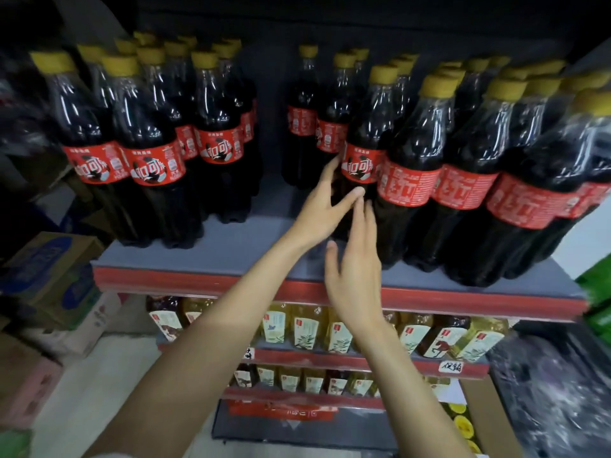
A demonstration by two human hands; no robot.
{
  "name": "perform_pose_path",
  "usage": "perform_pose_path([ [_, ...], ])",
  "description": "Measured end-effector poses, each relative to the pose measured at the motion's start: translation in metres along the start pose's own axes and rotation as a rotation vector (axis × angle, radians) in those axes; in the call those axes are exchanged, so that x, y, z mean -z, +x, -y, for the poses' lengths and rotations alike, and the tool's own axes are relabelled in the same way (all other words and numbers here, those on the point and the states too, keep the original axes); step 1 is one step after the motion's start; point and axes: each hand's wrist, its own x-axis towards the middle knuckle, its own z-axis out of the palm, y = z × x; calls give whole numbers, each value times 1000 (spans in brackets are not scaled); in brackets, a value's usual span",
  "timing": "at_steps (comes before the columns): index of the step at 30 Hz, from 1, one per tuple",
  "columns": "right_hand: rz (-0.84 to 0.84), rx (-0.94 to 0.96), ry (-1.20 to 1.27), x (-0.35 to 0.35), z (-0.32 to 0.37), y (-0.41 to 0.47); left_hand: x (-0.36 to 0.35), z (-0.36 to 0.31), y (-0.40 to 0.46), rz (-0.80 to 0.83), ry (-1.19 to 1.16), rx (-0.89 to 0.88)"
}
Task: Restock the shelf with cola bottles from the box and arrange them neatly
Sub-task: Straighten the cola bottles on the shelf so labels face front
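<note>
- Both hands reach up to the top shelf [211,256], a grey board with a red front edge, where the cola bottles stand.
- The left hand [319,213] is spread, its fingers [330,168] straight and touching the side of one cola bottle [358,163] near its red label; the thumb points right, across the dark lower body of that bottle.
- The right hand [355,269] sits just below and in front of the left, fingers straight and relaxed, holding nothing; its fingertips lie close to the left thumb and the foot of the same bottle.
- That bottle stands upright at the left end of the right-hand group of bottles [469,180], whose yellow caps and red labels crowd the right half of the shelf.
- A second group of bottles [145,150] stands on the left part of the shelf, with a bare gap of shelf between the two groups.
- Two bottles [302,127] stand further back behind the gap.
- Lower shelves carry tea bottles [307,328] with pale labels.
- Cardboard boxes [53,276] are stacked on the floor at the left.
</note>
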Motion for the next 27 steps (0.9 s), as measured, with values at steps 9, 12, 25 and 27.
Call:
perform_pose_path([
  [9,70,143,88,1,6,16,47,1,-55,-226,33,-10],
  [12,272,129,268,-12,16,29,71,-2,-74,-230,55,8],
  [25,305,149,400,-82,56,43,117,16,-102,-829,984,-187],
  [27,299,150,387,-88,60,46,126,17,-99,-872,1050,-240],
])
